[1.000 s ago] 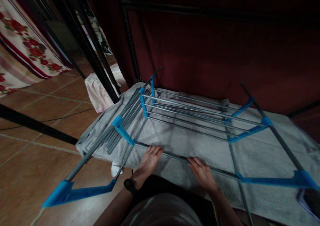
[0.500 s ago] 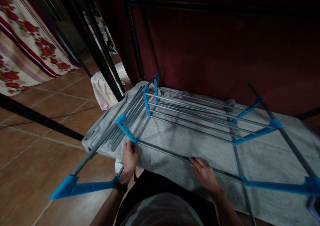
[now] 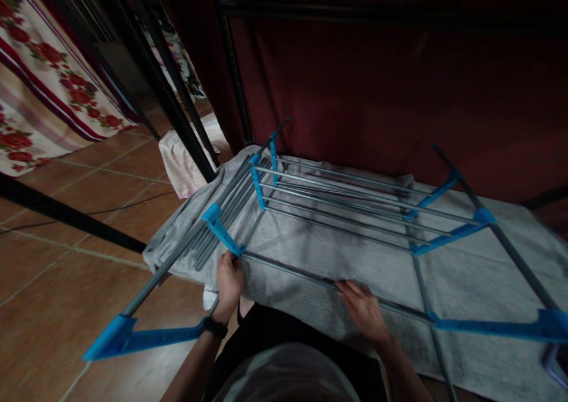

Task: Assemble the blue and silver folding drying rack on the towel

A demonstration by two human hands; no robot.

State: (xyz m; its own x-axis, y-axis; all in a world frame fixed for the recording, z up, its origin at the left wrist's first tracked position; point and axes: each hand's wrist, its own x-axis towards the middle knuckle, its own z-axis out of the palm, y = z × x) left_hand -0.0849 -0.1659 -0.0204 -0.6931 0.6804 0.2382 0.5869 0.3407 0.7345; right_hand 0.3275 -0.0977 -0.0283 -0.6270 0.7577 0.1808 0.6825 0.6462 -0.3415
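A partly assembled rack of grey metal tubes and blue plastic brackets lies across a grey cloth. My left hand (image 3: 229,280), a dark band on its wrist, is closed at the near left corner, where a blue bracket (image 3: 223,234) meets the front metal tube (image 3: 288,267). My right hand (image 3: 364,310) is closed over the middle of that same tube, fingers curled on top and thumb hidden. Toward the right end, the tube runs to another blue bracket (image 3: 492,326). Several thinner crossbars (image 3: 341,230) span the rack behind my hands.
Several loose metal tubes (image 3: 228,209) lie at the left on the grey cloth (image 3: 355,260). Black metal posts (image 3: 175,103) stand at the left, before a floral cloth (image 3: 53,64). A dark red curtain (image 3: 355,94) hangs behind. A purple-edged object (image 3: 557,363) shows at the lower right.
The whole view has shifted slightly, with the rack appearing a little further left. Both hands keep their places on the rack.
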